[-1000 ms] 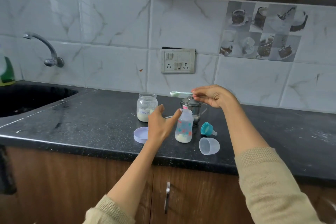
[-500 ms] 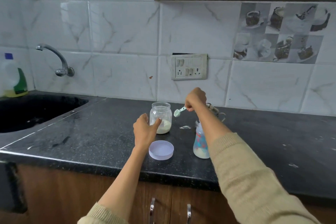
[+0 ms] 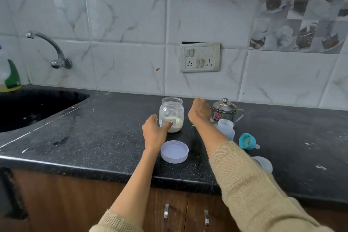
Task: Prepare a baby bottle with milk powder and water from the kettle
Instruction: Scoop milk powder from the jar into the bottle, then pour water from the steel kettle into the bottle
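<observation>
Left hand [image 3: 153,131] sits on the black counter [image 3: 98,137] w/ thumb tip touching the front of the open glass powder jar [image 3: 171,114], fingers loosely spread and not wrapped round it; jar's lilac lid [image 3: 174,151] lies just in front, by the wrist. Right hand [image 3: 199,111] is between jar and steel kettle [image 3: 223,111], back toward the camera, fingers hidden, so can't tell its grip or if it holds anything. Baby bottle [image 3: 226,129] stands uncapped just in front of the kettle, partly behind the right forearm; teal nipple ring [image 3: 247,141] and clear cap [image 3: 264,164] lie to its right.
</observation>
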The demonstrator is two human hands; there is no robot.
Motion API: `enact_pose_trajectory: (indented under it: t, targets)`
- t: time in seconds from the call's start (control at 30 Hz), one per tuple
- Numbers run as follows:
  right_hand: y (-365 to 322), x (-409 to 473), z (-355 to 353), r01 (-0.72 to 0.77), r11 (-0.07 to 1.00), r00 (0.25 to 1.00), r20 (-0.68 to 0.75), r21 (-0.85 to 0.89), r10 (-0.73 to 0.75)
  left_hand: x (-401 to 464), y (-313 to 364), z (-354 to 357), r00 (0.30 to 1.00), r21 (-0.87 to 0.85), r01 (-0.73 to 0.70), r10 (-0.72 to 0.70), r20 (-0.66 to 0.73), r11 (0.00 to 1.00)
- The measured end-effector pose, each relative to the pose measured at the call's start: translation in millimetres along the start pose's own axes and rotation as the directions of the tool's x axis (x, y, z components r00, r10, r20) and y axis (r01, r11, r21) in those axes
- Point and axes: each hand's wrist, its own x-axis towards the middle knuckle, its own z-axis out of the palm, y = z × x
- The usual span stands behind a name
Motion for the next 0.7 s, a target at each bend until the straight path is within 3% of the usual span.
enact_pose_trajectory:
  t: [0.3,0.7]
  targets:
    - [13.1,-13.3,11.4,-0.075,0.997,0.984,0.160,0.004,0.073,-10.0,10.5,0.8,1.000,-0.018,-0.022,0.022,-0.017,1.000]
    - [32.7,-5.7,-66.8,-0.058,0.985,0.998,0.042,0.164,0.052,-26.9,79.3,20.8,0.989,-0.041,-0.137,0.139,0.050,0.990]
